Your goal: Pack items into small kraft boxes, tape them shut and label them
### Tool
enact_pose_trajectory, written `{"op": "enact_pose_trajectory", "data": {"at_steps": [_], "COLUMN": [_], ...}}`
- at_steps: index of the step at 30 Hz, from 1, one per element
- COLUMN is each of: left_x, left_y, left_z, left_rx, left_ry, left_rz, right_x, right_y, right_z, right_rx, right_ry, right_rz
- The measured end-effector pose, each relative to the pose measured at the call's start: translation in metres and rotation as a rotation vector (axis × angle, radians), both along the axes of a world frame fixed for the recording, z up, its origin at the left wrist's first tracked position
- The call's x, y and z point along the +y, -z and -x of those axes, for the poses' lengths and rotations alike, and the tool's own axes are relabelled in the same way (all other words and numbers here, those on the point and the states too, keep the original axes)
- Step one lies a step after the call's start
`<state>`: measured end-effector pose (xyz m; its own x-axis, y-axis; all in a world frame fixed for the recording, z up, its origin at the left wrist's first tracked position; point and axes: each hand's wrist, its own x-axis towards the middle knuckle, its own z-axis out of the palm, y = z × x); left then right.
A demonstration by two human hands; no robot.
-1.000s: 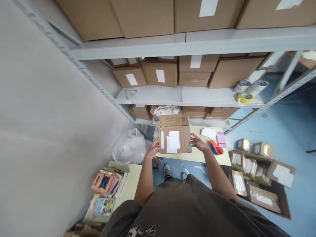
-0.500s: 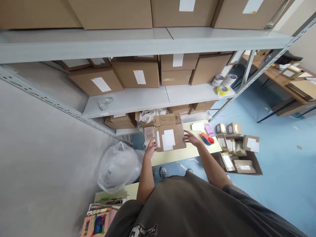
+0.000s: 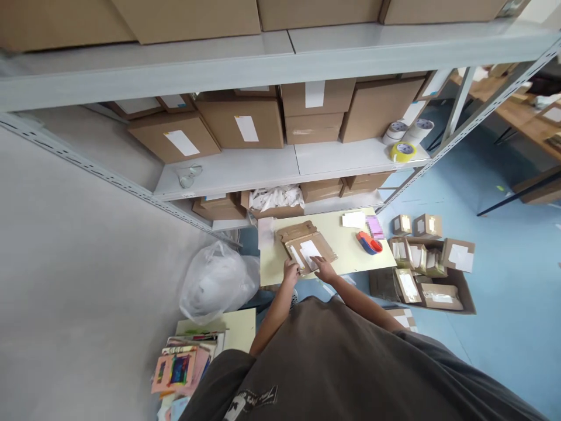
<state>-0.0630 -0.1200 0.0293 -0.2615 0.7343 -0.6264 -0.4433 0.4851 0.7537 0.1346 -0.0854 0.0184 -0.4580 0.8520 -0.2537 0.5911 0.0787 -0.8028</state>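
Note:
A folded brown cardboard box (image 3: 323, 244) lies slanted on the pale yellow table (image 3: 350, 260), with white paper labels (image 3: 310, 250) on its upper face. At its near left corner, my left hand (image 3: 290, 272) is closed on the edge. My right hand (image 3: 325, 270) rests on the near right part of the box, fingers stretched over the lower end of a label. On the same table, right of the box, are a red and blue container (image 3: 369, 243), a white paper (image 3: 353, 220) and a purple item (image 3: 374, 227).
Metal shelving (image 3: 236, 173) with cardboard boxes stands ahead; tape rolls (image 3: 403, 152) sit at its right end. A bulging plastic bag (image 3: 217, 283) is at left. Floor right holds a carton of small parcels (image 3: 470, 298). Papers and pictures (image 3: 184, 371) are stacked lower left.
The cardboard box has come down from between my raised hands onto the table. My right hand has moved from its right edge onto its face. The view has shifted slightly.

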Motion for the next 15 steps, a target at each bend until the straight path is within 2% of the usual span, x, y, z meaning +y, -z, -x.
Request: {"op": "enact_pose_trajectory", "data": {"at_steps": [2, 6, 10, 12, 15], "left_x": [0.01, 0.046, 0.086, 0.104, 0.125], "left_y": [-0.01, -0.033, -0.047, -0.051, -0.053], "left_z": [-0.007, 0.001, 0.031, 0.045, 0.054], "left_rx": [-0.013, -0.021, 0.344, 0.478, 0.466], "left_ry": [-0.032, 0.029, -0.103, -0.084, 0.031], "left_rz": [-0.035, -0.223, -0.212, -0.153, -0.136], "right_x": [0.002, 0.024, 0.058, 0.072, 0.082], "right_y": [-0.006, -0.023, -0.039, -0.045, -0.049], "right_z": [-0.005, -0.028, -0.063, -0.083, -0.113], "right_rx": [0.057, 0.227, 0.278, 0.266, 0.344], "right_ry": [0.043, 0.292, 0.488, 0.517, 0.447], "right_rz": [-0.038, -0.087, -0.086, -0.051, 0.073]}}
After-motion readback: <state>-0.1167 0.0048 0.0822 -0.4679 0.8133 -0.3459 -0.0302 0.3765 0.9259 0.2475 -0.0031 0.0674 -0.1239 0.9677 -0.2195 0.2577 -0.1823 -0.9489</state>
